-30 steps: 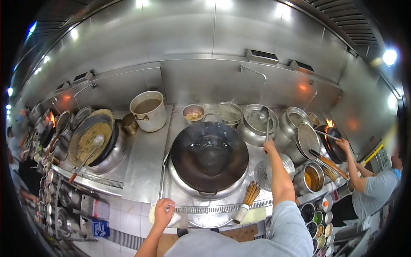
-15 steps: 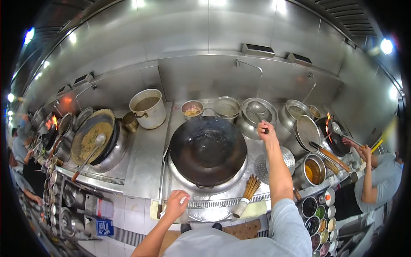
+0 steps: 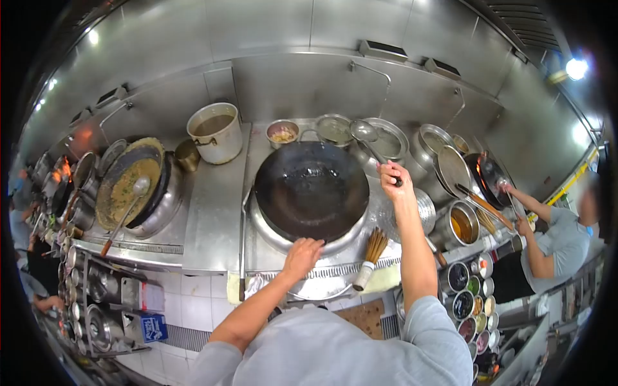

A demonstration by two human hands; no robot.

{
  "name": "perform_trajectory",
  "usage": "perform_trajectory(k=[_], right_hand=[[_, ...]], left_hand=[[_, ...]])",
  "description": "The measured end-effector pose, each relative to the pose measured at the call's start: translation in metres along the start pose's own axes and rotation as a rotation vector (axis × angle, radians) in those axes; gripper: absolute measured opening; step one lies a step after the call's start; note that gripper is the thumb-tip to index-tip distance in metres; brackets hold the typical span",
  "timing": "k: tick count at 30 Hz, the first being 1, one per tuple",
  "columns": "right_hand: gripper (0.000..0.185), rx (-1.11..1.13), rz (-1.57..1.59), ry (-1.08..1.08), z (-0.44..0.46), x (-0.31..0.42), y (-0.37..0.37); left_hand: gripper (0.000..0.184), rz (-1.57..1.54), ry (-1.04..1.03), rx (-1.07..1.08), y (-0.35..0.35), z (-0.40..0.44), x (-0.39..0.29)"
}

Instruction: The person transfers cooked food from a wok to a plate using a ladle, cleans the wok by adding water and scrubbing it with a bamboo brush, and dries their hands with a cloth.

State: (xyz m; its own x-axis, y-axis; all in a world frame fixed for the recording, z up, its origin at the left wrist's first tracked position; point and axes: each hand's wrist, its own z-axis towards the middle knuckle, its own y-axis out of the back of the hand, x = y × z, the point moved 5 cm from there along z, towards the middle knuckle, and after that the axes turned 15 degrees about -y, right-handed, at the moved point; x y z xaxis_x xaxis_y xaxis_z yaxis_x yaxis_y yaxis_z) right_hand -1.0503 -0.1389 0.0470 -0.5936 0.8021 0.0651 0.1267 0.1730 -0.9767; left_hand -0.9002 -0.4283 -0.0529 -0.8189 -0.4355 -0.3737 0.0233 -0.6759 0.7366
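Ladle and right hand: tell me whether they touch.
Touching. The head view shows the right hand closed around the ladle at its handle, with the bowl out beyond the grip.

Wearer's two hands (image 3: 302, 257) (image 3: 395, 181), one held ladle (image 3: 365, 132), one central wok (image 3: 312, 193)

1. Wok (image 3: 311, 193): large, round and blackened, in the middle of the view, its wide mouth facing up. The inside is dark, with a wet shine towards the far side.
2. Ladle (image 3: 365, 133): metal, with a round bowl and long handle, slanting beside the wok's right edge, bowl end farther away.
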Motion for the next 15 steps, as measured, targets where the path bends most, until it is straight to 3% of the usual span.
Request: perform_trajectory(k=[2, 7, 9, 11, 15], right_hand=[[0.021, -0.097, -0.033, 0.027, -0.038, -0.028, 0.003], [0.011, -0.455, -0.475, 0.079, -0.143, -0.102, 0.015], [0.013, -0.594, -0.65, 0.148, -0.175, -0.136, 0.011], [0.015, -0.676, -0.618, 0.137, -0.2, -0.17, 0.009], [0.019, -0.701, -0.521, 0.056, -0.225, -0.221, 0.008]], left_hand=[[0.016, 0.026, -0.049, -0.016, -0.011, -0.005, 0.016], [0.016, -0.031, 0.005, 0.041, -0.036, -0.016, 0.045], [0.022, 0.019, -0.016, -0.068, -0.035, -0.019, 0.042], [0.046, 0.017, 0.074, 0.134, -0.039, -0.027, 0.036], [0.05, 0.029, 0.063, 0.133, -0.041, -0.028, 0.04]])
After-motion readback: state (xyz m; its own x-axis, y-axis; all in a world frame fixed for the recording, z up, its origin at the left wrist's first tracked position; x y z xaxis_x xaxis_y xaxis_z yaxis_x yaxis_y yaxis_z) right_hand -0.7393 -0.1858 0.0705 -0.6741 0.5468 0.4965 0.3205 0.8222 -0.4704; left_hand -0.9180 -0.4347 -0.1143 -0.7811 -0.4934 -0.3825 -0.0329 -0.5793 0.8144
